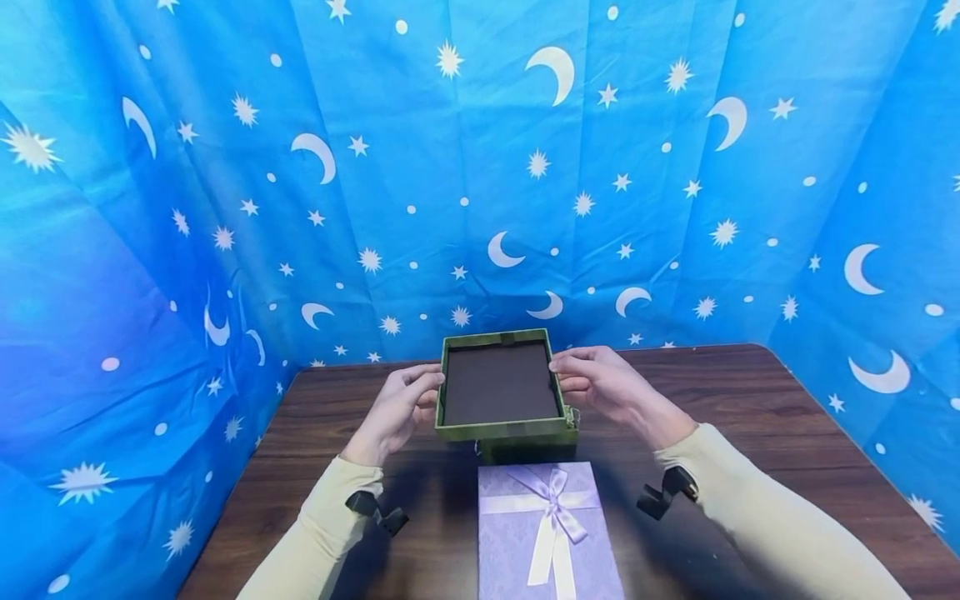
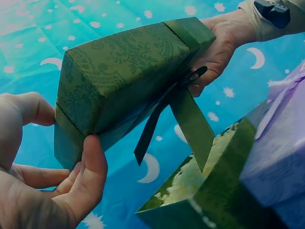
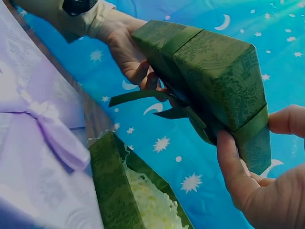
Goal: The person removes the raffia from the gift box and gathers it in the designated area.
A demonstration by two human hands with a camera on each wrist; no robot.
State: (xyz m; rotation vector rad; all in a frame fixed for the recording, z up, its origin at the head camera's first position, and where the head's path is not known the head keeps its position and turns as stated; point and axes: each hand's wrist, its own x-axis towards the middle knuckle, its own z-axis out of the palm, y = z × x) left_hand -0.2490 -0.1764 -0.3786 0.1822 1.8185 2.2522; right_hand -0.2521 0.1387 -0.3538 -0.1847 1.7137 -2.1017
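A green patterned box lid (image 1: 504, 385) is held up between both hands, its dark inside turned toward the head camera. My left hand (image 1: 401, 408) pinches its left side, thumb at the rim. On the opposite side my right hand (image 1: 607, 387) grips the lid between thumb and fingers. Both wrist views show the lid's green brocade outside, with a green ribbon (image 2: 193, 124) dangling from its top face. Below it stands the open green box base (image 1: 528, 451), mostly hidden by the lid in the head view. Pale shredded filler (image 3: 155, 200) fills the base.
Right in front of the green base lies a lavender gift box (image 1: 502, 550) with a satin bow (image 1: 553, 500). Everything stands on a dark wooden table (image 1: 720, 400). Blue cloth (image 1: 420, 167) with moons and stars hangs behind the table and along both sides.
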